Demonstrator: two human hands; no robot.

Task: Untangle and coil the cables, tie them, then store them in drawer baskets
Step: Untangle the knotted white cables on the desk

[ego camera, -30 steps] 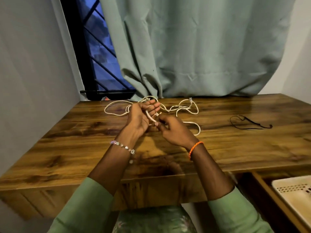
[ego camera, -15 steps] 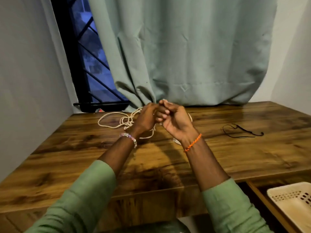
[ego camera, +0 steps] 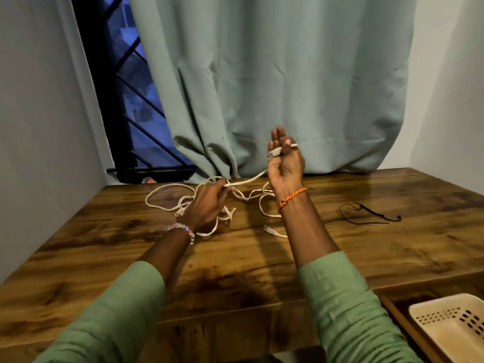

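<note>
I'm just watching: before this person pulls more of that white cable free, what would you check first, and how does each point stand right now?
1. Cable end in hand: ok. The right hand is raised and pinches one end of the white cable.
2. Other hand anchoring: ok. The left hand grips the cable near the tangle.
3. Cable untangled: not ok. Loops lie crossed on the wooden table.
4. Other plug free: cannot tell. It lies on the table, but whether its lead is caught is unclear.
5. Black cable out of the way: ok, apart on the right.
6. Basket ready: ok, its drawer is open.
</note>
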